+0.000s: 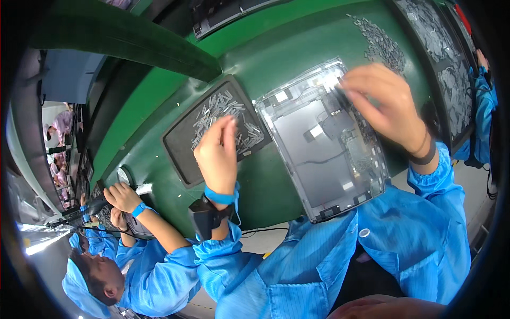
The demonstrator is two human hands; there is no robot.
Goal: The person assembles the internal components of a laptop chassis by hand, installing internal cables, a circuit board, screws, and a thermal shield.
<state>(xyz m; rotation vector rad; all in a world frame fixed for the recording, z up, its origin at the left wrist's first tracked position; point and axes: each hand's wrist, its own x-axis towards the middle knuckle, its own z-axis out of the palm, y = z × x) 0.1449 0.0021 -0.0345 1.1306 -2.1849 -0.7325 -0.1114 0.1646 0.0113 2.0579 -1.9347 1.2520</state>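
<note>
An opened tablet-like device housing (308, 165) lies at an angle before me, its grey inner shell, cables and boards showing. My right hand (385, 103) is over its far right corner, fingers pinched together; whatever they hold, if anything, is hidden. Over a dark tray (183, 154) of small grey metal strips (210, 114) is my left hand (218, 159), closed with thumb and forefinger meeting. Any part between those fingertips is too small to name. A blue band and a black device sit on my left wrist, a dark band on my right.
Loose small dark parts (377, 45) are heaped on the green table (255, 53) at the far right, beside trays of grey pieces (454, 95). A green post (133, 40) rises at the far left. To the left a co-worker (154, 266) in blue handles a dark tool.
</note>
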